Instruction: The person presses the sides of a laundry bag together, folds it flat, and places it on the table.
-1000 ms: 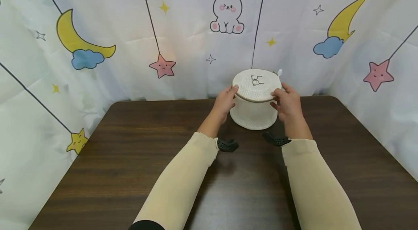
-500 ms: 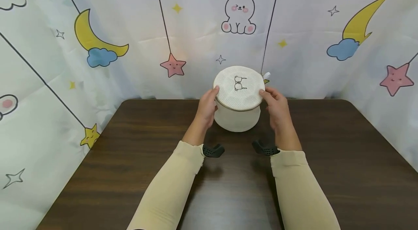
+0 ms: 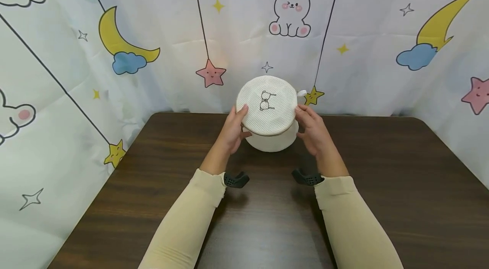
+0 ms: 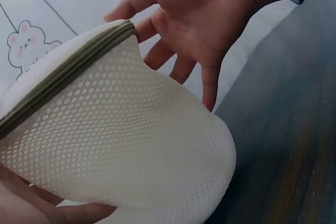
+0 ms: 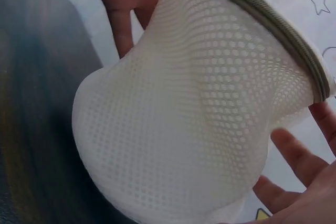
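Two grips: left hand (image 3: pixel 230 133), right hand (image 3: pixel 315 134) pinch zipped rim (image 4: pixel 68 73), opposite sides.
Mesh bag (image 3: pixel 269 120): near far edge of table (image 3: pixel 183 150); base contact unclear.
Shift: leftward against curtain (image 3: pixel 237 27); repositioning judged under way.

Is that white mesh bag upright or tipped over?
Upright: the head view shows the mesh bag with its printed top uppermost and base below.

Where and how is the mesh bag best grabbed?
Probably by the zipped rim of the mesh bag, from left and right at once. The zip band keeps a smooth curve, while the mesh wall below it creases and looks soft. The left hand and right hand are at opposite edges of the bag.
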Demonstrator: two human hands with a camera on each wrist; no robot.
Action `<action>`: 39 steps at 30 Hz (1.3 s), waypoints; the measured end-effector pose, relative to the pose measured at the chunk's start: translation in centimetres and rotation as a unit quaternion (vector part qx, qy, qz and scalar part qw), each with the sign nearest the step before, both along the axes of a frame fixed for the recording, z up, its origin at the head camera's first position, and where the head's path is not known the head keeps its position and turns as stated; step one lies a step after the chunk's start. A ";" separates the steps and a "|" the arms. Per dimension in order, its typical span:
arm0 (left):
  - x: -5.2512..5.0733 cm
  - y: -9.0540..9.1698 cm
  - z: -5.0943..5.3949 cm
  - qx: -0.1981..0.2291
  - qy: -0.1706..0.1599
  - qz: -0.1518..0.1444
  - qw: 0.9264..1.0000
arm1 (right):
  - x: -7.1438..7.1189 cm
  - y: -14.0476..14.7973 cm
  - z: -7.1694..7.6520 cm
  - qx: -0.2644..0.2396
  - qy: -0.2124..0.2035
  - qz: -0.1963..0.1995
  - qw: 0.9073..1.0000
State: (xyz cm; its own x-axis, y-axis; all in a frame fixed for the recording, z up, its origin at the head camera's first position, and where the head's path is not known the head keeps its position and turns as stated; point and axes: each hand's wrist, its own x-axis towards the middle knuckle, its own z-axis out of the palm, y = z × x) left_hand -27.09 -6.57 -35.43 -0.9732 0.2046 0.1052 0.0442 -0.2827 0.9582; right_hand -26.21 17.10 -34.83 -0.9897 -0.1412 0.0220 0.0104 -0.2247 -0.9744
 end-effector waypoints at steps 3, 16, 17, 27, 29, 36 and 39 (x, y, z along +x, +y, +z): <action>0.2 -0.2 0.0 0.008 -0.007 0.000 1.000 | 0.0 -0.4 -0.2 0.015 -0.003 0.006 1.000; 0.2 -0.3 -0.3 -0.021 -0.013 0.048 0.999 | -0.1 -0.7 -1.0 0.024 -0.030 -0.020 0.999; 0.2 -0.3 -0.4 -0.022 -0.017 0.052 0.998 | -0.1 -0.7 -1.1 0.024 -0.035 -0.022 0.999; -0.3 -0.3 -1.5 -0.068 -0.009 0.059 0.996 | -0.3 -1.1 -1.6 0.035 -0.075 -0.043 0.996; -0.3 -0.3 -1.5 -0.075 -0.011 0.062 0.995 | -0.3 -1.1 -1.7 0.039 -0.078 -0.048 0.995; -0.2 -0.3 -1.6 -0.096 -0.029 0.090 0.991 | -0.3 -1.0 -1.8 0.054 -0.099 -0.066 0.991; -0.3 -0.4 -1.8 -0.120 -0.039 0.108 0.986 | -0.4 -1.0 -1.9 0.053 -0.106 -0.069 0.991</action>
